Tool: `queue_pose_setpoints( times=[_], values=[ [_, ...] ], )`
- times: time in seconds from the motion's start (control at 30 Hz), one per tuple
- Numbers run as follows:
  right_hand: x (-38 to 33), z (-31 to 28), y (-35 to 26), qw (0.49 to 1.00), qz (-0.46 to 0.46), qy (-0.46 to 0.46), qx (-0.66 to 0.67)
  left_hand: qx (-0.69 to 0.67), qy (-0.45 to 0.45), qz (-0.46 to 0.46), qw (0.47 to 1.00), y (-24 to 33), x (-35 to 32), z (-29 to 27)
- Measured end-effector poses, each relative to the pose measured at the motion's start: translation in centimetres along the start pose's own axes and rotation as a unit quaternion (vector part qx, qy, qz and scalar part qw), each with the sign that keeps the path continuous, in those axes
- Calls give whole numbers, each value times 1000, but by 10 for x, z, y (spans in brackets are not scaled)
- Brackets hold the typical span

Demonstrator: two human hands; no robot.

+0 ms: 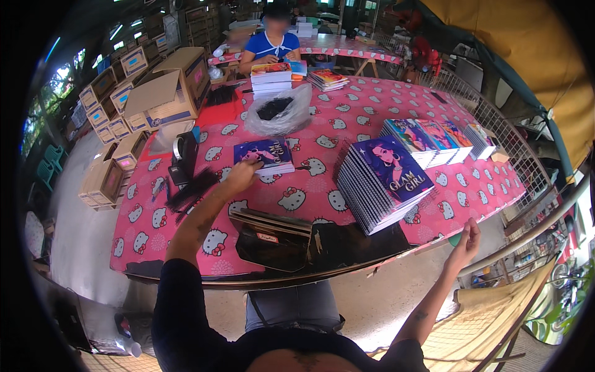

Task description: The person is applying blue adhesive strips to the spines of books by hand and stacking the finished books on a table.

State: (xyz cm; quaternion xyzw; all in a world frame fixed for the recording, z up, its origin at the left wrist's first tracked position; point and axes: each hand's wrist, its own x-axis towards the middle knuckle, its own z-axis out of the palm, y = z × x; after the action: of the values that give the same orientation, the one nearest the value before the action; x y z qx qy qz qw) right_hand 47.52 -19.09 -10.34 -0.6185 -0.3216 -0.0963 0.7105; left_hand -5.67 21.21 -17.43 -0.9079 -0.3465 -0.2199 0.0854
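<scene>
So the left hand (240, 173) is stretched out over the pink cat-print counter (347, 121), fingers curled down onto the near edge of a purple notebook (265, 153) lying flat in the middle. Can't tell if it's actually pinched or just touched. The right hand (466, 240) hangs off the counter's right edge, fingers loosely together, holding nothing. A slanted stack of spiral notebooks (381, 180) sits between them, and a clear bag of black bits (279, 110) lies further back.

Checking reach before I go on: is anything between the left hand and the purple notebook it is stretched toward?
Nothing visible. The left hand is already at the near left corner of the purple notebook, apparently touching it.
</scene>
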Motion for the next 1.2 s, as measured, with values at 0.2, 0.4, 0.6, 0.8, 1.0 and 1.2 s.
queue_pose_setpoints(
  times=[0.2,0.4,0.6,0.8,1.0,1.2],
  values=[
    [-86,76,-82,978,-97,-176,48,-119,-49,-32,991,18,-5,-11],
    [-153,171,-118,839,-130,-496,182,-164,-61,-88,981,13,1,-18],
    [-175,180,-112,821,-95,-528,195,-149,-33,-82,985,-3,1,-13],
    [-167,184,-106,911,-143,-370,111,-94,131,14,987,79,37,-112],
    [-177,179,-85,880,90,-387,259,-171,7,173,970,182,27,-231],
    [-211,184,-78,857,174,-394,283,-119,-23,190,974,182,12,-238]
  ],
)
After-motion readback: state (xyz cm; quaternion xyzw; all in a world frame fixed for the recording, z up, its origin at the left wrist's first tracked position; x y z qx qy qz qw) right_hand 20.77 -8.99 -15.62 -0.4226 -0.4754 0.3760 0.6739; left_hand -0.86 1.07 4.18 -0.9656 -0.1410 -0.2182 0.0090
